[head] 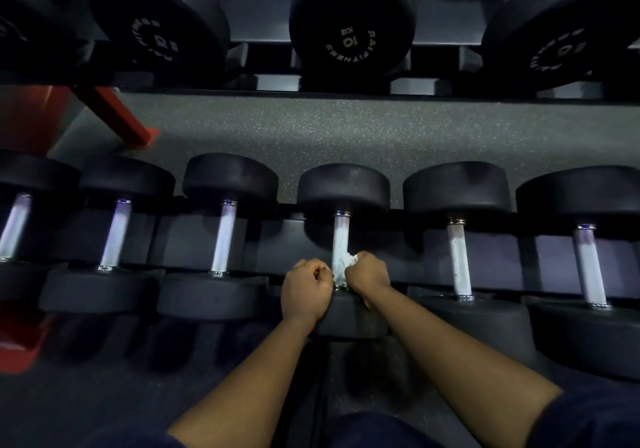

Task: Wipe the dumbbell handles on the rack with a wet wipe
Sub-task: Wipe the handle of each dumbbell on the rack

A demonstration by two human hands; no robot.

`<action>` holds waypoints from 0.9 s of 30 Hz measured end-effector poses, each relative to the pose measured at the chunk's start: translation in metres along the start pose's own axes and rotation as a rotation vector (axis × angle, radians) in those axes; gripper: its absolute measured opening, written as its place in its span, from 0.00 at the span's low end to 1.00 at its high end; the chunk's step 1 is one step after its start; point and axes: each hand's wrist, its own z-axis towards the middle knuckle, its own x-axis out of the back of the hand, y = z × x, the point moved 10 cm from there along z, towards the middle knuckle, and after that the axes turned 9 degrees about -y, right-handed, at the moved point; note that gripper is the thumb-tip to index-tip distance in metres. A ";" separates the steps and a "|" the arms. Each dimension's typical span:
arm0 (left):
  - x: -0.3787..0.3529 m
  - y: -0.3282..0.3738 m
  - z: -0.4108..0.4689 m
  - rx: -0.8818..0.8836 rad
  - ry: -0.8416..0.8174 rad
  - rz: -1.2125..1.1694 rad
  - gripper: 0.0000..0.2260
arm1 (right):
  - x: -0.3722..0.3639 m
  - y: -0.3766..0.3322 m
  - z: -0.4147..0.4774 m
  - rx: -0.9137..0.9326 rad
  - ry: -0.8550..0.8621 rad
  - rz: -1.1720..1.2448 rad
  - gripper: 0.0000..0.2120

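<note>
The handle [340, 240] being wiped belongs to the dumbbell [343, 186] lying straight ahead of the hands, and its near end sits between them. A crumpled white wipe [350, 261] is pressed against the handle's right side, low down by the near head. The right hand [369, 274] grasps that wipe, its fingers curled round it and its wrist resting over the near head. The left hand [304, 290] is clenched in a fist just beside the handle's left side; I cannot tell whether it pinches an end of the wipe or merely rests there. Both forearms are bare.

The dumbbell rests in the black rack [270, 250] with its handle running away from the person. To the right of the hands lie two more dumbbells, their handles [459, 260] pale and knurled. To the left lie three more [223, 236], side by side.

Beyond the hands, past the far heads, a strip of speckled grey floor [346, 136] shows. Further beyond that is another row of black dumbbells, the middle one [349, 28] marked 10 KG. A red strut [117, 115] slants down beyond and well to the left of the hands.
</note>
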 end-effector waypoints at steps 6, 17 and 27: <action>-0.003 -0.002 -0.005 0.105 0.021 0.112 0.11 | -0.004 0.000 0.004 -0.004 -0.030 -0.063 0.16; 0.000 -0.004 -0.005 0.050 0.062 0.070 0.15 | -0.004 0.000 0.022 -0.029 -0.079 0.009 0.14; 0.000 -0.009 -0.002 0.051 0.055 0.039 0.17 | 0.046 -0.046 0.020 0.302 0.256 0.255 0.11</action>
